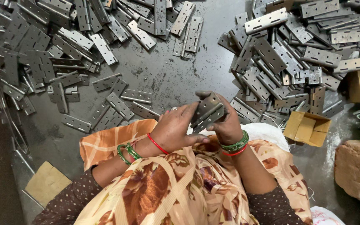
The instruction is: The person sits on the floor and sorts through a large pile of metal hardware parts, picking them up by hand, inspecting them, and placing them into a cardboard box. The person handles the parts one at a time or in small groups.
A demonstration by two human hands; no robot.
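**Dark floor strewn with steel hinges**

Grey floor [167,75] lies bare down its middle, between two heaps of hinges, too many to count: left heap [51,50], right heap [296,54]. Two cardboard boxes [307,128] sit at the right edge. Left hand [176,129] and right hand [226,123] both clasp one folded hinge [207,112], fingers wrapped narrowly around it.

Floor [163,79]: dark grey, scuffed. Hinges [42,62] lie heaped beyond and left of the left grip [176,129]. A second heap [296,54] lies beyond and right of the right grip [226,121]. Open box [307,128] just right; brick [355,166] farther right.
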